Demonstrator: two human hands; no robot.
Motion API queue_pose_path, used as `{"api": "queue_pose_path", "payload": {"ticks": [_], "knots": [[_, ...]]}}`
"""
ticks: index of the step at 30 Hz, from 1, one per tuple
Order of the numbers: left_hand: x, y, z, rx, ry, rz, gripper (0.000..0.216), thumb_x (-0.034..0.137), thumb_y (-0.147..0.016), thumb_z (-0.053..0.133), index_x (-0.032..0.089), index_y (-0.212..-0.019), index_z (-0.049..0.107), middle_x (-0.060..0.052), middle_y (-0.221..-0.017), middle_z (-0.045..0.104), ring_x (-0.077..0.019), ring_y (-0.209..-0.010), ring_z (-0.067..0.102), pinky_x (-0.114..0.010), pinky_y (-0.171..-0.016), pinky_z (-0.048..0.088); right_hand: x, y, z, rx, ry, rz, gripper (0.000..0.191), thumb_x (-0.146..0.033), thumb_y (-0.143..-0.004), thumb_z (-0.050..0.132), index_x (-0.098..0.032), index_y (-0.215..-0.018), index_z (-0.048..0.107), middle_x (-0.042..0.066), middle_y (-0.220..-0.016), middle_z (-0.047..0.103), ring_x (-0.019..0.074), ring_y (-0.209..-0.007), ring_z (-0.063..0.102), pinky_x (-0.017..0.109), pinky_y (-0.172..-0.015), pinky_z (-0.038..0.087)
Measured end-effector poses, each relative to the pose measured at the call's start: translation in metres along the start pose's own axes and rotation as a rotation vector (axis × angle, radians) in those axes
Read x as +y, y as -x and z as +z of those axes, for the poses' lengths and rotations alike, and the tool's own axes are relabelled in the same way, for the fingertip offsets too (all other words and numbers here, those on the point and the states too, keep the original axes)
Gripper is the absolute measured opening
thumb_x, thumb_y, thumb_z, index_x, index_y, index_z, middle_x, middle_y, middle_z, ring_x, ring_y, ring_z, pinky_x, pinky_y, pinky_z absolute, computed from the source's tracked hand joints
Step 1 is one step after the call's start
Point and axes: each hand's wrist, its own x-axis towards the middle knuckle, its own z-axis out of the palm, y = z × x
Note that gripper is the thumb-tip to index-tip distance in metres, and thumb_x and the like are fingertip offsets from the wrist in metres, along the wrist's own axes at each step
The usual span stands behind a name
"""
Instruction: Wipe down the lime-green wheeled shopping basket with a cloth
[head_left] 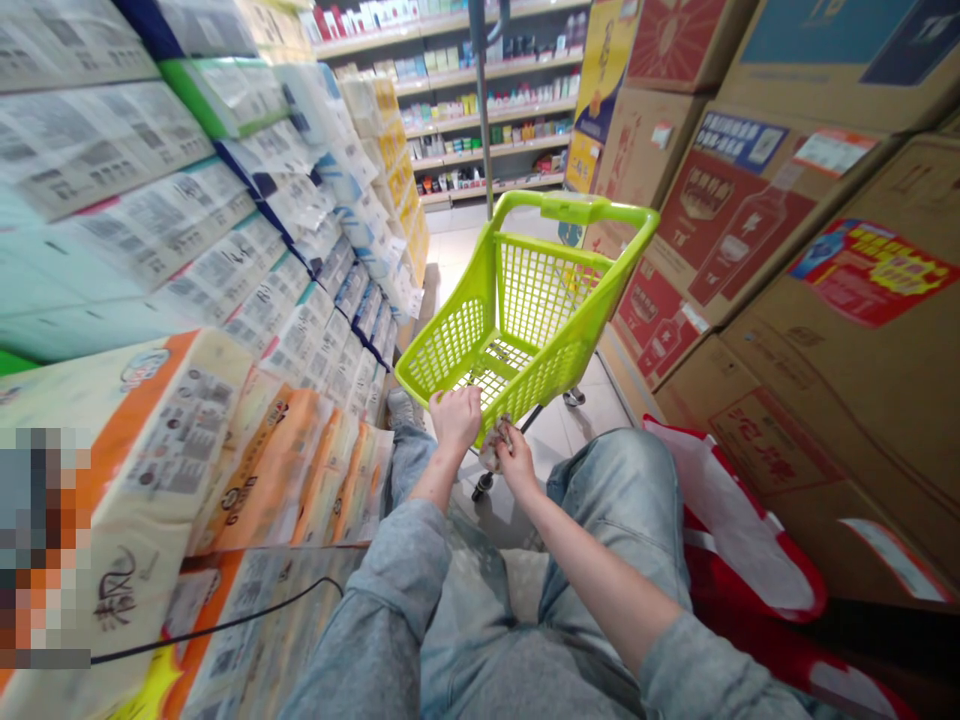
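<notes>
A lime-green plastic shopping cart (551,290) with a lattice basket stands on the floor right in front of me. My left hand (456,415) is closed over the near rim of its basket, fingers wrapped round the edge. Just to the right, my right hand (516,458) grips a crumpled, greyish-brown cloth (495,446). The cloth lies against the outside of the cart's near end, below the rim. The basket's floor shows through its open top, and a dark caster is visible under the near end.
Stacked packs of tissue paper (247,460) rise close on my left, with a black cable (225,625) across them. Cardboard cartons (757,220) line the right side. A red and white bag (742,520) rests by my right knee. Shelves of small goods (495,100) stand behind a metal pole (482,120).
</notes>
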Motion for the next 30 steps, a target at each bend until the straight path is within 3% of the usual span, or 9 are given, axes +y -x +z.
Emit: {"api": "queue_pose_path", "payload": {"ticks": [7, 15, 18, 23, 26, 30], "knots": [[0.004, 0.003, -0.004, -0.044, 0.036, -0.029, 0.042, 0.029, -0.096, 0.024, 0.028, -0.103, 0.065, -0.001, -0.098, 0.072, -0.0160, -0.093, 0.061, -0.033, -0.086, 0.030, -0.015, -0.008, -0.016, -0.071, 0.059, -0.005, 0.020, -0.028, -0.075, 0.050, -0.019, -0.084, 0.064, 0.004, -0.081, 0.068, 0.0185, -0.075, 0.060, 0.029, -0.072, 0.047], [0.007, 0.006, -0.004, -0.049, 0.057, -0.010, 0.040, 0.028, -0.095, 0.027, 0.030, -0.103, 0.065, 0.000, -0.098, 0.073, -0.0163, -0.092, 0.061, -0.034, -0.086, 0.029, -0.042, -0.011, -0.008, 0.130, 0.093, 0.028, 0.021, -0.036, -0.076, 0.053, -0.019, -0.087, 0.060, 0.007, -0.085, 0.066, 0.0208, -0.080, 0.059, 0.031, -0.076, 0.046], [0.006, 0.006, -0.003, -0.053, 0.057, -0.007, 0.040, 0.029, -0.096, 0.026, 0.029, -0.104, 0.065, 0.000, -0.098, 0.073, -0.0161, -0.093, 0.061, -0.034, -0.086, 0.029, -0.038, -0.005, 0.000, 0.131, 0.066, 0.043, 0.017, -0.037, -0.076, 0.053, -0.020, -0.081, 0.055, 0.004, -0.080, 0.064, 0.0195, -0.075, 0.059, 0.030, -0.072, 0.046], [0.008, 0.008, -0.002, -0.040, 0.071, -0.028, 0.045, 0.031, -0.097, 0.021, 0.028, -0.100, 0.066, 0.000, -0.096, 0.073, -0.0155, -0.093, 0.062, -0.034, -0.085, 0.029, -0.019, 0.017, 0.001, 0.022, 0.075, 0.164, 0.012, -0.034, -0.074, 0.054, -0.022, -0.074, 0.053, 0.003, -0.072, 0.065, 0.0196, -0.068, 0.059, 0.029, -0.063, 0.046], [0.011, 0.011, -0.002, -0.036, 0.079, -0.020, 0.044, 0.031, -0.097, 0.022, 0.029, -0.101, 0.066, 0.001, -0.095, 0.073, -0.0152, -0.092, 0.062, -0.034, -0.085, 0.029, -0.019, 0.017, -0.008, 0.089, 0.087, 0.126, 0.015, -0.035, -0.078, 0.051, -0.021, -0.081, 0.055, 0.005, -0.079, 0.066, 0.0202, -0.075, 0.060, 0.030, -0.068, 0.047], [0.014, 0.013, 0.000, -0.006, 0.087, -0.003, 0.042, 0.030, -0.097, 0.024, 0.029, -0.102, 0.066, 0.001, -0.095, 0.073, -0.0154, -0.091, 0.062, -0.034, -0.084, 0.029, -0.042, -0.009, -0.021, 0.220, 0.053, -0.059, 0.026, -0.039, -0.086, 0.046, -0.019, -0.100, 0.054, 0.009, -0.099, 0.062, 0.0204, -0.094, 0.058, 0.033, -0.086, 0.044]]}}
